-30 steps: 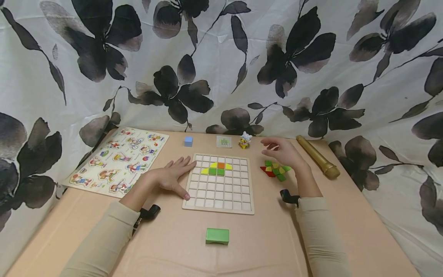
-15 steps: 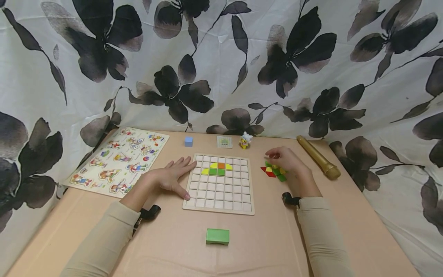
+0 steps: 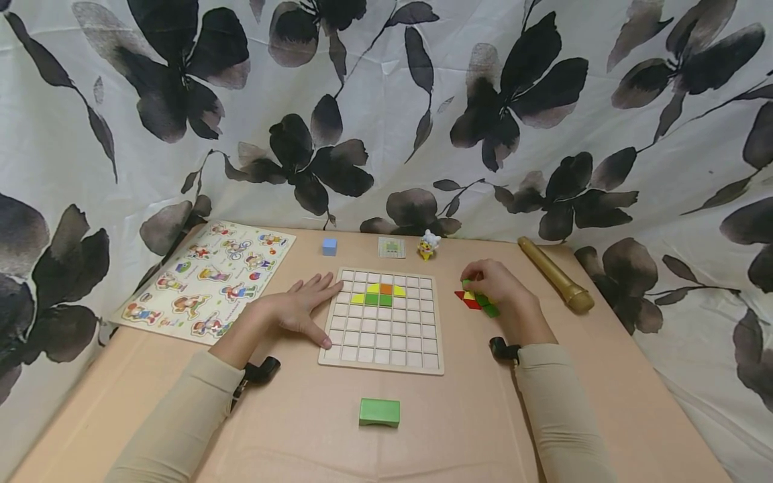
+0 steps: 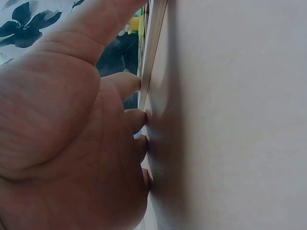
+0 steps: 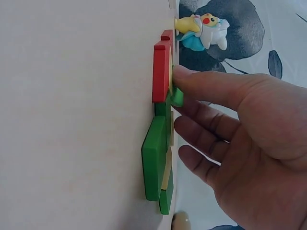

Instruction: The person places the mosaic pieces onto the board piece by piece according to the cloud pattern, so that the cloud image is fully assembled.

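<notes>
My left hand (image 3: 296, 310) lies with fingers spread at the left edge of a pale grid board (image 3: 383, 343), thumb and fingertips touching its rim. Yellow, orange and green pieces (image 3: 378, 300) sit in the board's upper cells. To the right, my right hand (image 3: 498, 283) reaches down over a small pile of coloured blocks (image 3: 472, 304). In the right wrist view its thumb and forefinger pinch a small green block (image 5: 178, 97), partly hidden by the thumb. Beside it are a red block (image 5: 161, 74) and a larger green block (image 5: 154, 158).
A picture sheet (image 3: 208, 282) lies at the left. Along the back stand a blue cube (image 3: 329, 247), a small patterned card (image 3: 391, 247) and a toy figure (image 3: 427, 245). A gold tube (image 3: 554, 274) lies far right, a green arch block (image 3: 379, 412) in front.
My right hand has come down and toward me onto the block pile, its thumb and fingers closing at a green block. The left hand and the board have stayed still.
</notes>
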A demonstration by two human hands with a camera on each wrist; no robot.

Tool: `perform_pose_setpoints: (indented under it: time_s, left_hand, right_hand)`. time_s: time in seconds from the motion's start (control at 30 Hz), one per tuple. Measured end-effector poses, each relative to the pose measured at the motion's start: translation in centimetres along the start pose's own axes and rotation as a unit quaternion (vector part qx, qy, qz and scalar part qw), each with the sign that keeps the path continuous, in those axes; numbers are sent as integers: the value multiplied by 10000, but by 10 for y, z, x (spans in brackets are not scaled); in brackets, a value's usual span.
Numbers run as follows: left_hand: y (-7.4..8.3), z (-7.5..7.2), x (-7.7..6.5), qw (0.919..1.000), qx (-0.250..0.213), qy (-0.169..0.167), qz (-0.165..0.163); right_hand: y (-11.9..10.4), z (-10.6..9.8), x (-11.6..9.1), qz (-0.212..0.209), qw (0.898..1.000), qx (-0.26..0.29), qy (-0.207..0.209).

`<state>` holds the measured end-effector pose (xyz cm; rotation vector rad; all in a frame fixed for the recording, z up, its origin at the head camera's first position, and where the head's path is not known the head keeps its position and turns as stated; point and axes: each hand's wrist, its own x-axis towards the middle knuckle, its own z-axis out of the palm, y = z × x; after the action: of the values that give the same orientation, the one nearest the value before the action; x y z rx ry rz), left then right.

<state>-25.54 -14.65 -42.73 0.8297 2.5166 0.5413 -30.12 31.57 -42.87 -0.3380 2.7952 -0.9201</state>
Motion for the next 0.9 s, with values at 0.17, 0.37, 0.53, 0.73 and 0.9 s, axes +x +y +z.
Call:
perform_pose_setpoints:
  time_s: [0.17,0.37,0.53,0.73,0.9]
  left_hand:
    - [-1,0,0,9999,-102,7,55]
    - [-9,4,1,9992,-252,81,292]
    - [-2,0,0,9999,-136,-17,81]
    - [0,-1,0,10000,-1,-51,-51]
    - [1,-1,-1,10000,-7,-50,-43]
  right_hand:
    - [1,0,2,-213,9996,138,110]
    - [-4,-6,2,-562,9954,137,762]
    - [-18,-11,-1,-756,9884,712,1109]
    - [-41,-8,-2,-1076,9794,1477,862]
    - [-61,6,1,-1346,9815,1216,614]
